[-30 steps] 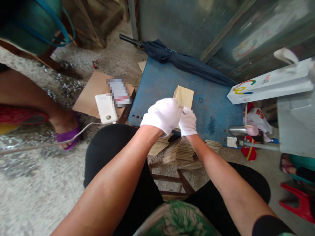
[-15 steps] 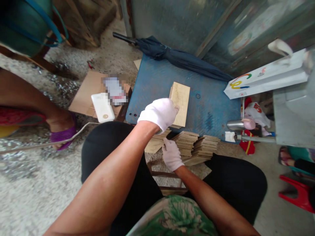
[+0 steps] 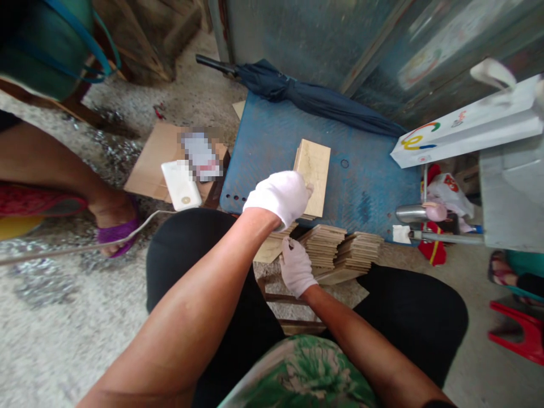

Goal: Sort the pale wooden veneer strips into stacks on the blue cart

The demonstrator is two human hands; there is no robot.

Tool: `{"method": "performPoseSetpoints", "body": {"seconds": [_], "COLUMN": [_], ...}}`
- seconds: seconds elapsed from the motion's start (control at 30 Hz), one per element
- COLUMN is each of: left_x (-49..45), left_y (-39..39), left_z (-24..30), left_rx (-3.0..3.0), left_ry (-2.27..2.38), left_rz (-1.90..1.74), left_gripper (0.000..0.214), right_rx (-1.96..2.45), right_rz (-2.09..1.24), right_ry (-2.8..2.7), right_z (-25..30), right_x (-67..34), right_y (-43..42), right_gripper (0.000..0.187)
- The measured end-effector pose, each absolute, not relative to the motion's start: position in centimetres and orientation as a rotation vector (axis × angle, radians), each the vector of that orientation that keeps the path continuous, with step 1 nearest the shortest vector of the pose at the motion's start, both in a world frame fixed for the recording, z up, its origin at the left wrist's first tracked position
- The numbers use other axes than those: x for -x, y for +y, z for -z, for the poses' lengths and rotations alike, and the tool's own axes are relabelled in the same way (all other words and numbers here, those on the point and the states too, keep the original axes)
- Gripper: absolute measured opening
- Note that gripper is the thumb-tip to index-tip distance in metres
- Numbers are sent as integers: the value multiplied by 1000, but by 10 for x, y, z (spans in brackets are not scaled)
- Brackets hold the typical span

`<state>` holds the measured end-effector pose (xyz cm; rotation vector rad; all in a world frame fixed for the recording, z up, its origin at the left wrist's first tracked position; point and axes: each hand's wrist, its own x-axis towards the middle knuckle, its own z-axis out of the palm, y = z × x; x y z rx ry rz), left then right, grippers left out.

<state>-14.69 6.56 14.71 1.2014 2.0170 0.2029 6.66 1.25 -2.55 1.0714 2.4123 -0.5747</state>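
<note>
Head: pale boards (image 3: 318, 161), apparently wood.

Room lies right of the boards (image 3: 315, 161); umbrella (image 3: 325, 106) blocks behind; bag (image 3: 467, 130) perhaps crowds right.

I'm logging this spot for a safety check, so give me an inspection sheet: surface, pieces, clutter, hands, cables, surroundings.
Surface: blue tabletop, scuffed, small holes near its left corner.
Pieces: pile of thin boards on the tabletop; more board stacks below its near edge.
Clutter: folded umbrella along the far edge; paper bag at the right; white device and phone on cardboard at the left.
Hands: left hand, gloved, fingers at the pile; right hand, gloved, by the lower stacks, grip unclear.
Cables: pale cable running from the picture's left edge toward the white device.
Surroundings: another person's sandalled foot; red stool.
</note>
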Motion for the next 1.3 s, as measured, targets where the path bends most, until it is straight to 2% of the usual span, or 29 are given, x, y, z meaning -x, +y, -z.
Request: {"method": "performPoseSetpoints", "body": {"seconds": [0.33, 0.5, 0.57, 0.77, 1.07, 1.17, 1.3], "left_x": [145, 144, 144, 142, 132, 132, 134], "left_y": [66, 66, 65, 64, 63, 63, 61], "left_z": [-146, -145, -144, -142, -134, -139, -145], "left_rx": [-1220, -1218, -1205, -1209, -1251, -1241, -1193], "left_ry": [1996, 1994, 1992, 1998, 2022, 2005, 1962], "left_rz": [-215, -231, -238, -236, -212, -195, -271], "left_gripper": [47, 49, 53, 54, 46, 42, 45], "right_rx": [-1108, -1169, -1173, -1167, -1210, -1323, -1390], "right_rz": [596, 794, 927, 1242, 1242, 1459, 1721], "right_ry": [2400, 2349, 2316, 2202, 2085, 2035, 2076], "right_z": [25, 23, 27, 41, 30, 15, -17], "right_x": [-68, -81, -89, -100, -69, -64, -65], "right_y": [14, 1, -8, -20, 12, 37, 84], "right_gripper": [58, 22, 17, 26, 21, 22, 35]}}
